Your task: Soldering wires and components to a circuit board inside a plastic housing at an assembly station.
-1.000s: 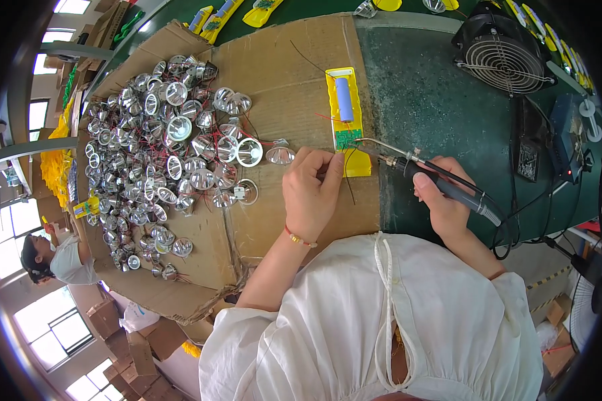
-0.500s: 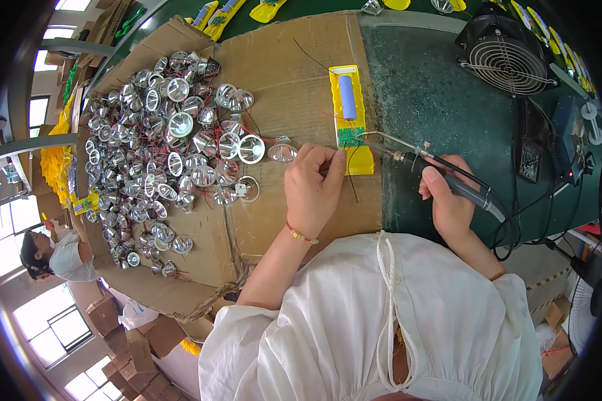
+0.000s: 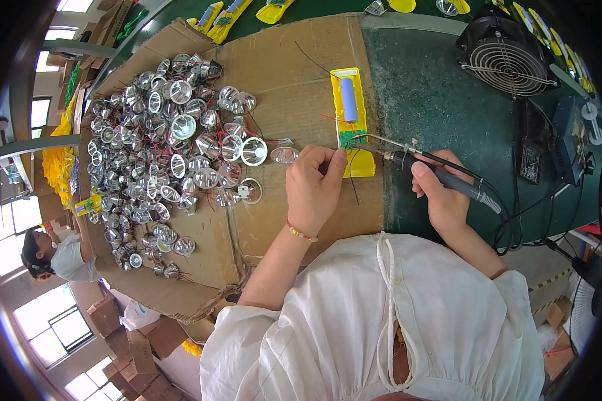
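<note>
A yellow plastic housing [image 3: 362,164] lies on the cardboard, with a blue cylindrical battery cell [image 3: 348,100] and a small green circuit board [image 3: 353,138] in it. My right hand [image 3: 441,190] grips a soldering iron [image 3: 441,175] with a thin solder feed tube along it; its tip reaches the board. Beside the board's left edge, my left hand [image 3: 314,184] is closed in a pinch; what its fingertips hold is too small to make out. Thin dark and red wires come off the board. A silver reflector cup [image 3: 285,155] sits against the left hand's knuckles.
Many silver reflector cups [image 3: 174,147] with red wires fill an open cardboard box [image 3: 201,297] on the left. A black fan [image 3: 508,63] and a blue soldering station [image 3: 568,144] stand at the right. Cables [image 3: 508,227] hang by my right hand. Another person [image 3: 60,254] is at far left.
My right hand and the soldering iron have shifted slightly left, the tip staying at the circuit board. My left hand keeps its pinch beside the board.
</note>
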A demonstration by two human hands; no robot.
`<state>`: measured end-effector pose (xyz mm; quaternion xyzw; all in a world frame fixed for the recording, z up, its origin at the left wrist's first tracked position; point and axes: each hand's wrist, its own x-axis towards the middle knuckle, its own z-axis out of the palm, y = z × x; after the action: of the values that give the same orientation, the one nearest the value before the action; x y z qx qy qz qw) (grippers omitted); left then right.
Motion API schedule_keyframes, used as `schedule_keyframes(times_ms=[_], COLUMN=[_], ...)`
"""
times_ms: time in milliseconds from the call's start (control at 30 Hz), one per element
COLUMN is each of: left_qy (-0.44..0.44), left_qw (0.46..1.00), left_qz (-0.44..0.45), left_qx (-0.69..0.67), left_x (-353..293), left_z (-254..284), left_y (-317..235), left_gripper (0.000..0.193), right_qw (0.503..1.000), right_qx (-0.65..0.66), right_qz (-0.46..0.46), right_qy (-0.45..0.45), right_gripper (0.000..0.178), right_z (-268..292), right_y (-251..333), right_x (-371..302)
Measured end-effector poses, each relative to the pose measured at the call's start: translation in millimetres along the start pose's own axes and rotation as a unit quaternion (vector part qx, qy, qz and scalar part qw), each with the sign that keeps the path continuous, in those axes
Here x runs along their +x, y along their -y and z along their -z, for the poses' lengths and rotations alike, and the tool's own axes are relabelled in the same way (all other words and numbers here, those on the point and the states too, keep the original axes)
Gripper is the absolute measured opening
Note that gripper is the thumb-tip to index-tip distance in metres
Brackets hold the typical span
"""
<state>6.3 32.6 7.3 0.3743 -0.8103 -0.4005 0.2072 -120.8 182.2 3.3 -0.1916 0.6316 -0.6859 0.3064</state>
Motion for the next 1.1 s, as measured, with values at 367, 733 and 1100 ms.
schedule_keyframes(times_ms=[367,733,1100], left_qy=[0.020,0.221,-0.130], left_qw=[0.999,0.966,0.945], left_qz=[0.034,0.075,-0.141], left_qx=[-0.003,0.111,0.264], left_x=[4,51,295], left_z=[4,17,-8], left_y=[-4,-19,-26], left_gripper=[0.020,0.021,0.060], right_qw=[0.997,0.992,0.990], right_qx=[0.060,0.009,0.021], right_qz=[0.045,0.054,0.041], right_qy=[-0.013,-0.110,-0.131], right_gripper=[0.017,0.017,0.014], right_z=[15,47,44], right_y=[1,-7,-17], right_x=[-1,10,10])
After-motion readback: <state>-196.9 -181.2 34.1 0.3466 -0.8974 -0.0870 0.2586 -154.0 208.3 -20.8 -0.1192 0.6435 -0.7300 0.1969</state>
